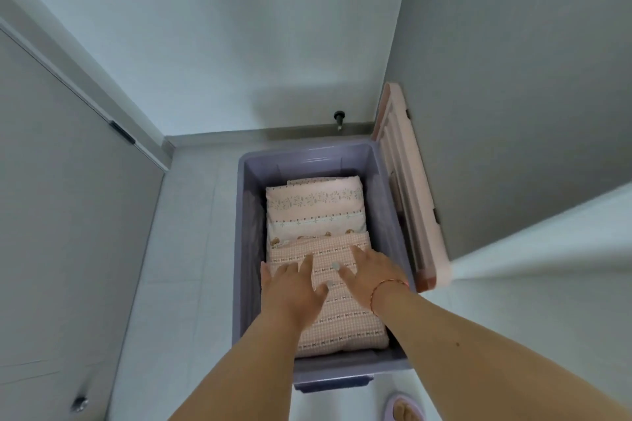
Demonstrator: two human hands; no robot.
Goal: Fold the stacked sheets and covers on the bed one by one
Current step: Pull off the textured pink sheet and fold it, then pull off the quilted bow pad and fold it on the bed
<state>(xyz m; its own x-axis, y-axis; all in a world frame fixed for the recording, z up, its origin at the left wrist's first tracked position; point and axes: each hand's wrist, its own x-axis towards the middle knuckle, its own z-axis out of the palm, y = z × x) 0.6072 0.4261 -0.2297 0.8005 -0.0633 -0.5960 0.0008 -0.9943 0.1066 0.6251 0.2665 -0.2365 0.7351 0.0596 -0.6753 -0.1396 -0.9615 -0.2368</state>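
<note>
Both your hands, left (290, 284) and right (367, 272), lie flat, fingers extended, on the checked cover (345, 311) packed beside a folded sheet (314, 208) in the bin (246, 249); folding appears finished.

No writing, label, brand, number or sign can be read anywhere here; the folded bedding in the bin carries only printed patterns, no letters.

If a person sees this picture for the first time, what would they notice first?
Two bare hands, left hand and right hand, press flat on a pink checked folded cover near the centre. It lies in a grey-purple plastic storage box on the floor, and a pink plastic lid leans against the right wall.
</note>
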